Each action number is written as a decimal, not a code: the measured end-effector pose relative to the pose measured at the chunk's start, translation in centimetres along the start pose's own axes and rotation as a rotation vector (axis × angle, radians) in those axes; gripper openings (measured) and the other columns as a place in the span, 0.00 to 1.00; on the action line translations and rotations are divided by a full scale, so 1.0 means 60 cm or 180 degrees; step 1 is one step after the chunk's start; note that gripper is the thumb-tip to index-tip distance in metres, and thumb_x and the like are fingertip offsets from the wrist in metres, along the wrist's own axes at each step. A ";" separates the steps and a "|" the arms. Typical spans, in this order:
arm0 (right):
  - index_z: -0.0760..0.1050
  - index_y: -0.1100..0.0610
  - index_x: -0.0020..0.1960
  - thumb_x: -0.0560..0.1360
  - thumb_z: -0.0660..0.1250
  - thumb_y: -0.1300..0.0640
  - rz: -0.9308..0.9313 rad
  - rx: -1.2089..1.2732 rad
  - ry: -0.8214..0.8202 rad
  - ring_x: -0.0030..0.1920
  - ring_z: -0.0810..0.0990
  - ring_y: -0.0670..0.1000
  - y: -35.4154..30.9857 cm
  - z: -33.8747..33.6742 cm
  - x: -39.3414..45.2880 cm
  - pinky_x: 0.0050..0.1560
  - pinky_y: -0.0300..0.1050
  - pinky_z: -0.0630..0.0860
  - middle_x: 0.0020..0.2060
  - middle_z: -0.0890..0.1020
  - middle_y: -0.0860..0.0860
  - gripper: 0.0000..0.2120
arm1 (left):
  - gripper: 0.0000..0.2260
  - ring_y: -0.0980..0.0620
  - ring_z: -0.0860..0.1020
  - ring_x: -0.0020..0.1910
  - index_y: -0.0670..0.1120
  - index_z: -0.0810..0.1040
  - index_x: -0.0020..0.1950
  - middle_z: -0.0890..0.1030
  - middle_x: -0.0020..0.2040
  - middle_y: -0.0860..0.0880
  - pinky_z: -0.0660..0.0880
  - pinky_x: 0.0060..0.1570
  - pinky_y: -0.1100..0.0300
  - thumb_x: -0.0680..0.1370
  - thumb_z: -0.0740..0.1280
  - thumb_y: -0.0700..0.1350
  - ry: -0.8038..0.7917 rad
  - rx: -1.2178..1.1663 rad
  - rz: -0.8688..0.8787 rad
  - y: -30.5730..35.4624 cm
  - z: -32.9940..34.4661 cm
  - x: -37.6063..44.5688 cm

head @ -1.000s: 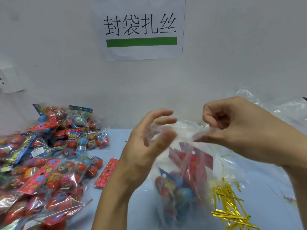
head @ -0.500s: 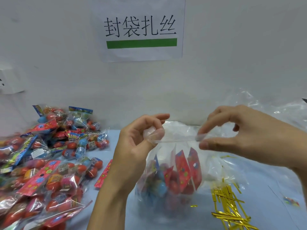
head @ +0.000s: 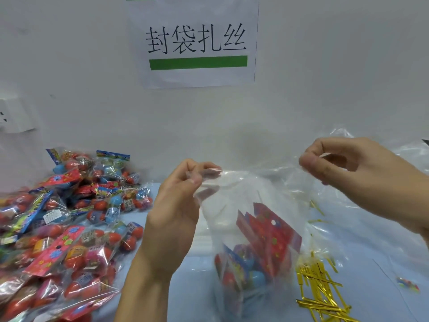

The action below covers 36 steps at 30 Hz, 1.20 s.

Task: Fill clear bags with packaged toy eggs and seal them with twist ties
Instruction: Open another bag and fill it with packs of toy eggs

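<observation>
We hold a thin, crinkled clear bag (head: 253, 205) upright over the pale blue counter (head: 195, 287), its mouth stretched flat between both hands. Our left hand (head: 176, 212) pinches the left corner of the film, grip pressed together on it; our right hand (head: 362, 173) pinches the right corner likewise. Inside, at the bottom, sit glossy round toy eggs (head: 246, 273) with red card headers. A slippery heap of egg packs (head: 65, 228) lies far left; shiny gold twist ties (head: 320, 296) lie near right.
</observation>
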State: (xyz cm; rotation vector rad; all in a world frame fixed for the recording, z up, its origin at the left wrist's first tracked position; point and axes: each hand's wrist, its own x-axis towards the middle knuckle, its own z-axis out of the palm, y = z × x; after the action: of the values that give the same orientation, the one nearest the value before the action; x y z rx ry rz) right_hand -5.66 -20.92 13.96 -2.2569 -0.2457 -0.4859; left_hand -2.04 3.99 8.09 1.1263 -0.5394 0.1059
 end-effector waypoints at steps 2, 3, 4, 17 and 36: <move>0.81 0.44 0.48 0.61 0.59 0.17 -0.0012 0.0143 0.0184 0.44 0.84 0.40 0.000 0.005 0.003 0.48 0.49 0.80 0.43 0.85 0.38 0.34 | 0.03 0.49 0.78 0.54 0.47 0.72 0.40 0.81 0.51 0.44 0.69 0.58 0.50 0.73 0.61 0.42 0.0031 -0.0115 0.0094 0.002 0.009 -0.003; 0.81 0.43 0.49 0.63 0.60 0.19 0.0017 0.0236 0.0281 0.45 0.85 0.42 -0.001 0.009 0.005 0.50 0.55 0.81 0.46 0.85 0.39 0.32 | 0.02 0.49 0.78 0.55 0.47 0.71 0.41 0.81 0.52 0.43 0.69 0.58 0.50 0.74 0.60 0.42 0.0014 -0.0106 0.0117 0.003 0.014 -0.004; 0.81 0.41 0.50 0.64 0.62 0.21 0.0067 0.0320 0.0334 0.46 0.85 0.43 -0.002 0.014 0.007 0.51 0.56 0.82 0.47 0.86 0.40 0.29 | 0.03 0.50 0.78 0.56 0.48 0.72 0.41 0.81 0.53 0.44 0.68 0.59 0.50 0.74 0.60 0.42 -0.0006 -0.0067 0.0129 0.003 0.018 -0.004; 0.84 0.59 0.39 0.76 0.70 0.61 0.1103 0.0560 0.0234 0.33 0.86 0.47 -0.007 0.053 0.017 0.25 0.35 0.76 0.33 0.86 0.54 0.08 | 0.46 0.57 0.73 0.69 0.60 0.67 0.71 0.78 0.67 0.56 0.69 0.67 0.51 0.57 0.77 0.71 -0.0623 0.1099 -0.0612 -0.004 -0.030 -0.011; 0.70 0.33 0.68 0.48 0.73 0.20 0.0709 0.0465 -0.1884 0.63 0.78 0.36 0.070 0.038 -0.005 0.68 0.48 0.74 0.65 0.76 0.28 0.49 | 0.15 0.54 0.85 0.49 0.47 0.82 0.50 0.87 0.48 0.52 0.76 0.49 0.56 0.85 0.56 0.42 0.0689 0.1386 -0.0577 -0.046 -0.010 0.011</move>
State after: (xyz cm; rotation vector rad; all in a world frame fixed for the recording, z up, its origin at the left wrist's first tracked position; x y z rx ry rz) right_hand -3.94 -22.01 9.59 -2.1983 -0.3090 0.3184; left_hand -0.31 3.20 5.91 1.5613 -0.2213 0.1917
